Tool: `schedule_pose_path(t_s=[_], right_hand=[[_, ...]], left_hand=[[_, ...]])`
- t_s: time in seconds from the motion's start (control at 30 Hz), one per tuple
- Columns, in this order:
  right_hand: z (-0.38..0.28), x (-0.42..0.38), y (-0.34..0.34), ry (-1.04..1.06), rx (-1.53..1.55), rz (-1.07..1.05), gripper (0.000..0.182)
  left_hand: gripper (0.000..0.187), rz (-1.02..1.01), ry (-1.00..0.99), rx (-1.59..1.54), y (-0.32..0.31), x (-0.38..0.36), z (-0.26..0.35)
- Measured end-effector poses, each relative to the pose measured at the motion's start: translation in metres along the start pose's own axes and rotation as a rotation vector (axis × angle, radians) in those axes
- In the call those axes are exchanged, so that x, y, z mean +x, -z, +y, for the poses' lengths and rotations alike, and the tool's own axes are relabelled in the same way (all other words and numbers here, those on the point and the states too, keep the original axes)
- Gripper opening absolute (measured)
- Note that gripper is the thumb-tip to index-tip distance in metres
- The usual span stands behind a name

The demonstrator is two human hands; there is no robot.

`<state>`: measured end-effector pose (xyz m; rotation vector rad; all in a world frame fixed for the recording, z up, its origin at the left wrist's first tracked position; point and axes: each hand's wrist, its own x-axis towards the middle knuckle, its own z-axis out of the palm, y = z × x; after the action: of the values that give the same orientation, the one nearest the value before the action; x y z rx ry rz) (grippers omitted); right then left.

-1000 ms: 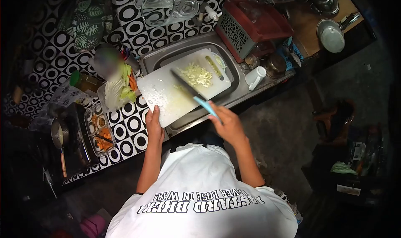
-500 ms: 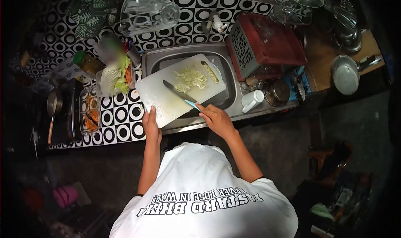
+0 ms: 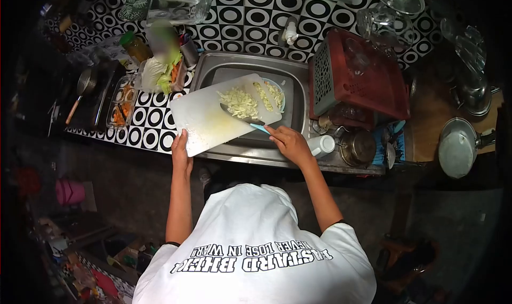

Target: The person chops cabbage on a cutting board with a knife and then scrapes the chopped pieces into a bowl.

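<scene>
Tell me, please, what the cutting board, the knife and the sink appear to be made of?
The cutting board looks like white matte plastic: uniform, thin, pale-stained. The knife has a dark blade, probably coated metal, and a light blue, likely plastic handle in the right hand. The sink appears to be brushed stainless steel, grey with a dull sheen.

knife (image 3: 242,117) swept up to chopped cabbage (image 3: 238,101), pile now nearer bowl (image 3: 279,92)

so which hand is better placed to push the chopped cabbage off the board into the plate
Right. The right hand already holds the knife, its blade lying against the chopped cabbage beside the plate. The left hand grips the cutting board at its near corner, steadying it.
</scene>
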<state>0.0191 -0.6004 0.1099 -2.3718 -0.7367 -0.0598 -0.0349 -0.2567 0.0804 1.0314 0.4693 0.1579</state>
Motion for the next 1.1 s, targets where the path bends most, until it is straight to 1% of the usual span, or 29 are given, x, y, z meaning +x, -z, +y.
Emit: schedule_pose_path(t_s=[0.13,0.33,0.43,0.5,0.63,0.73,0.8,1.03,1.1], right_hand=[[0.015,0.004,0.004,0.034,0.018,-0.010,0.037],[0.025,0.008,0.004,-0.028,0.062,-0.031,0.038],[0.022,0.009,0.003,-0.039,0.051,0.014,0.040],[0.022,0.010,0.003,0.011,0.024,0.045,0.042],[0.012,0.008,0.001,0.005,0.022,0.063,0.043],[0.006,0.008,0.000,-0.037,-0.010,0.067,0.043],[0.004,0.007,-0.001,-0.056,-0.018,0.067,0.043],[0.005,0.001,-0.009,-0.159,0.038,0.066,0.042],[0.005,0.000,-0.008,-0.179,0.054,0.082,0.040]], left_hand=[[0.042,0.018,-0.008,-0.039,0.004,0.003,-0.008],[0.043,0.003,-0.025,-0.042,0.006,0.003,-0.014],[0.044,-0.017,-0.030,-0.031,0.005,0.001,-0.014],[0.036,0.038,-0.028,-0.073,0.002,-0.001,-0.014],[0.037,0.043,-0.021,-0.082,0.006,-0.002,-0.012],[0.037,0.040,-0.024,-0.071,0.015,0.003,-0.011],[0.043,0.023,-0.017,-0.029,0.020,0.008,-0.009],[0.041,-0.014,0.031,-0.020,0.023,0.016,-0.001],[0.037,-0.002,0.045,-0.038,0.023,0.017,0.000]])
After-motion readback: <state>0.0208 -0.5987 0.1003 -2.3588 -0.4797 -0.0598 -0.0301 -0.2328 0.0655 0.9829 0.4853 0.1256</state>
